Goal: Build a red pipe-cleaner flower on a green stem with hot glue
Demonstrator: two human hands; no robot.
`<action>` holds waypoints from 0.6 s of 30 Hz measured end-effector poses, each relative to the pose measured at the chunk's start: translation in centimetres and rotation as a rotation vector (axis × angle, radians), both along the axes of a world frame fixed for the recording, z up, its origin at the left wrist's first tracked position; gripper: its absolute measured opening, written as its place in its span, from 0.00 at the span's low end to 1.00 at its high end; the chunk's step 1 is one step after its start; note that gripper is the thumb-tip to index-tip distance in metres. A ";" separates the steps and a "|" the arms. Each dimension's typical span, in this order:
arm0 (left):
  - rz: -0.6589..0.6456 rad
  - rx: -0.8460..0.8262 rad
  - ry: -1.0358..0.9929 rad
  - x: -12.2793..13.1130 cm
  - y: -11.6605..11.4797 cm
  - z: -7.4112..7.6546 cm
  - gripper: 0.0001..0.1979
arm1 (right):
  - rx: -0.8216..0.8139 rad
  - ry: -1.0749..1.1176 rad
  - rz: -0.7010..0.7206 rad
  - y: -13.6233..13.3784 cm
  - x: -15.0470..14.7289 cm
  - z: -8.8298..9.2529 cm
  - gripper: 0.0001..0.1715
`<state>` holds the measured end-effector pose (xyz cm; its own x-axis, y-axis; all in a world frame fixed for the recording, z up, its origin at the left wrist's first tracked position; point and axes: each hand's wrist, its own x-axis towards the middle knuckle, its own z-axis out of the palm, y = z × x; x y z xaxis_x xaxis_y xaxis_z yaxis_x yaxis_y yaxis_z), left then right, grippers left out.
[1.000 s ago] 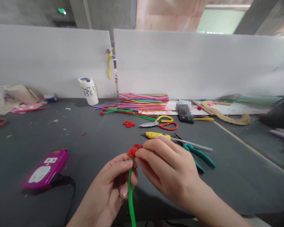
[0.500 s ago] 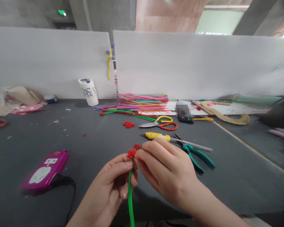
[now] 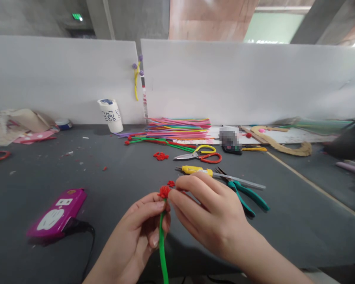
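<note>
The left hand (image 3: 142, 223) pinches a green pipe-cleaner stem (image 3: 162, 252) just below the red fuzzy head (image 3: 165, 192) at its top. The right hand (image 3: 211, 209) meets the head's right side, its grip hidden. Steady stem, light fingertip pressure should suit; loose red pieces (image 3: 161, 156) lie beyond on the table (image 3: 124, 169).

Left hand (image 3: 136, 232) at seven o'clock from the red flower head (image 3: 164, 191), pinching the green stem (image 3: 162, 244) just beneath it! Right hand (image 3: 210, 213) in at four o'clock, fingers bunched at the flower head's edge. Small red pieces (image 3: 171, 183) lie just beyond at one o'clock, scissors (image 3: 197, 155) farther out that way. Yellow tool (image 3: 195, 170) at two, teal-handled pliers (image 3: 251, 193) at three, near the right hand. Magenta box (image 3: 72, 197) over at nine, white cup (image 3: 112, 123) at eleven, coloured stems (image 3: 179, 128) bundled at twelve!
</note>
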<state>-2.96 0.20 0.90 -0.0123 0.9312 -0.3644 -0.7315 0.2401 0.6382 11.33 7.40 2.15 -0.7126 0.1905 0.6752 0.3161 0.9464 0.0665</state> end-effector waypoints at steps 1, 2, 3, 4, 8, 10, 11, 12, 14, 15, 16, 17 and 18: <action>-0.011 0.018 0.002 0.0 0.0 0.0 0.05 | -0.002 0.002 0.000 0.0 0.0 0.0 0.14; -0.017 0.033 0.001 0.0 0.0 0.0 0.05 | -0.002 0.002 0.005 0.0 -0.1 0.0 0.14; -0.020 0.040 -0.001 0.0 0.1 0.0 0.05 | -0.001 0.005 0.009 0.1 -0.1 0.0 0.15; -0.021 0.045 -0.003 0.0 0.1 0.0 0.04 | -0.001 0.008 0.014 0.1 -0.1 0.0 0.15; -0.021 0.031 0.007 -0.1 0.0 -0.2 0.04 | 0.004 0.017 0.016 0.0 -0.2 -0.1 0.15; -0.022 0.041 0.023 -0.2 0.0 -0.4 0.03 | 0.013 0.025 0.004 0.0 -0.2 -0.1 0.14; -0.021 0.047 0.034 -0.2 -0.1 -0.5 0.03 | 0.018 0.030 -0.003 -0.1 -0.2 -0.1 0.14; -0.017 0.053 0.042 -0.3 -0.1 -0.6 0.03 | 0.020 0.034 -0.009 -0.1 -0.2 -0.1 0.14; -0.009 0.057 0.058 -0.3 -0.1 -0.8 0.03 | 0.020 0.035 -0.014 -0.2 -0.2 0.0 0.14; -0.007 0.055 0.063 -0.2 -0.1 -0.8 0.03 | 0.021 0.040 -0.016 -0.2 -0.3 0.0 0.15; -0.004 0.050 0.065 -0.2 -0.1 -0.8 0.03 | 0.022 0.043 -0.017 -0.2 -0.3 0.0 0.15; 0.003 0.039 0.065 -0.2 0.0 -0.8 0.03 | 0.022 0.046 -0.017 -0.3 -0.3 0.0 0.15; 0.015 0.021 0.064 -0.1 0.0 -0.7 0.03 | 0.021 0.047 -0.018 -0.3 -0.3 0.0 0.16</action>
<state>-3.07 0.19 0.19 -0.0486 0.9381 -0.3429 -0.6923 0.2159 0.6885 10.99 7.13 2.15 -0.6767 0.1879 0.7119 0.3359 0.9392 0.0715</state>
